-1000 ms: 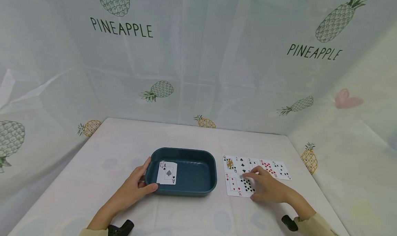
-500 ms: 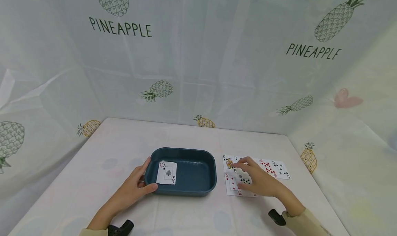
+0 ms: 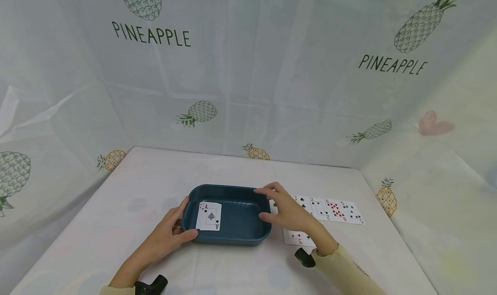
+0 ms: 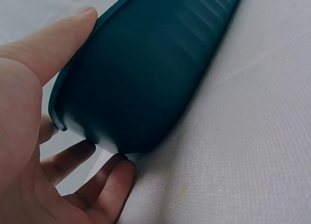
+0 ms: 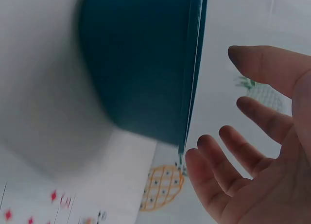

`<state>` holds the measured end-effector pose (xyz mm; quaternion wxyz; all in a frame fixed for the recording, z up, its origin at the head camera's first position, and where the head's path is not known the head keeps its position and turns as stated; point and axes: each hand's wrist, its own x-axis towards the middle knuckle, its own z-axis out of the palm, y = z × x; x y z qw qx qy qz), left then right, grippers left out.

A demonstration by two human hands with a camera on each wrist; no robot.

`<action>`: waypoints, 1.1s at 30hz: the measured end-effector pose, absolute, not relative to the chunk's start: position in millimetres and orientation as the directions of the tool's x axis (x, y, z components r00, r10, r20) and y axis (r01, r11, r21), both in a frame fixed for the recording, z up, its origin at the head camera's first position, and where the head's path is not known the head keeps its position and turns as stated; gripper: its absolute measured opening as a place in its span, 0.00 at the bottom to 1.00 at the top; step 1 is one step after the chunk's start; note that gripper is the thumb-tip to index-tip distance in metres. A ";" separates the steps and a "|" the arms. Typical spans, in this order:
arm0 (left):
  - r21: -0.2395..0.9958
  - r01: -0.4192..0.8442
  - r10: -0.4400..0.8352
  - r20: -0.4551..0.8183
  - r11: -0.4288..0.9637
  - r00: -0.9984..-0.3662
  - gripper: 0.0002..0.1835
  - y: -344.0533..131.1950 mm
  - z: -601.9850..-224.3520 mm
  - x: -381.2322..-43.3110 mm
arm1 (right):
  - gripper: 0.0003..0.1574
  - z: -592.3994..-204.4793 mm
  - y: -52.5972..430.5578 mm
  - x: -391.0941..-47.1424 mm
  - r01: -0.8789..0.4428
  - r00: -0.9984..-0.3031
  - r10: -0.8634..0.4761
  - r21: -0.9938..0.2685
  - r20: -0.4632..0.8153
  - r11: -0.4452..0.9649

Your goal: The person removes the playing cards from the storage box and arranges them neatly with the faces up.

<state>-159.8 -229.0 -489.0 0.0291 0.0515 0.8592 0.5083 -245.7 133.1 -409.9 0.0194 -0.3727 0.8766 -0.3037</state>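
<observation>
My left hand holds the left end of a dark teal plastic tray. In the left wrist view its thumb lies against the rim and its other fingers reach round the end wall. Inside the tray, at the left, a few stacked playing cards lie face up with the ace of spades on top. My right hand hovers at the tray's right rim, fingers spread and slightly bent. The right wrist view shows nothing in it and a gap to the tray wall.
Right of the tray, a row of face-up playing cards lies on the white cloth. A three of diamonds lies in front of that row, partly hidden by my right forearm. Pineapple-printed sheets hang behind and beside the table.
My right hand has moved left from above the ten of spades, across the cards, to the tray's right rim. The left hand and tray have not moved.
</observation>
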 end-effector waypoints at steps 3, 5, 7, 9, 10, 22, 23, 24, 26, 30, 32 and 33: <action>0.873 0.046 0.106 -0.006 0.486 -0.994 0.53 -228.8 -488.2 -159.7 | 0.39 -412.1 113.9 -247.2 -0.649 -0.713 -0.671 -0.553 0.202 0.523; 0.865 0.048 0.101 -0.003 0.499 -0.995 0.53 -228.4 -486.9 -159.8 | 0.39 -415.0 102.3 -248.4 -0.653 -0.709 -0.675 -0.549 0.204 0.521; 0.862 0.041 0.093 -0.007 0.505 -0.996 0.53 -228.1 -485.9 -159.8 | 0.39 -418.5 90.9 -249.2 -0.652 -0.709 -0.676 -0.552 0.200 0.520; 0.856 0.041 0.092 -0.008 0.515 -0.996 0.53 -228.1 -485.3 -160.0 | 0.39 -422.2 79.9 -250.0 -0.640 -0.713 -0.675 -0.569 0.189 0.516; 0.854 0.037 0.089 -0.011 0.519 -0.996 0.53 -228.1 -485.1 -160.0 | 0.39 -424.3 74.5 -250.3 -0.634 -0.716 -0.673 -0.575 0.184 0.518; 0.839 0.040 0.098 -0.016 0.543 -0.995 0.50 -228.0 -487.1 -160.2 | 0.40 -446.0 20.5 -245.7 -0.551 -0.761 -0.638 -0.636 0.118 0.540; 0.839 0.042 0.098 -0.014 0.543 -0.995 0.50 -228.0 -487.4 -160.1 | 0.40 -448.3 17.6 -246.1 -0.547 -0.764 -0.634 -0.639 0.118 0.540; 0.840 0.044 0.099 -0.011 0.541 -0.995 0.50 -228.1 -487.7 -160.0 | 0.41 -451.4 15.0 -247.4 -0.541 -0.768 -0.630 -0.643 0.115 0.542; 0.841 0.052 0.104 -0.005 0.539 -0.995 0.50 -228.5 -488.7 -160.0 | 0.41 -456.9 10.7 -248.7 -0.529 -0.776 -0.622 -0.650 0.109 0.546; 0.846 0.061 0.110 0.003 0.530 -0.994 0.50 -229.6 -490.8 -160.8 | 0.41 -466.9 5.5 -250.8 -0.515 -0.788 -0.607 -0.648 0.100 0.562; 0.849 0.067 0.115 0.007 0.525 -0.993 0.50 -230.1 -491.5 -161.4 | 0.40 -468.6 3.9 -250.3 -0.518 -0.792 -0.602 -0.638 0.106 0.570; 0.850 0.069 0.115 0.010 0.523 -0.993 0.50 -230.4 -491.5 -161.7 | 0.40 -469.2 3.2 -250.0 -0.527 -0.791 -0.602 -0.623 0.111 0.578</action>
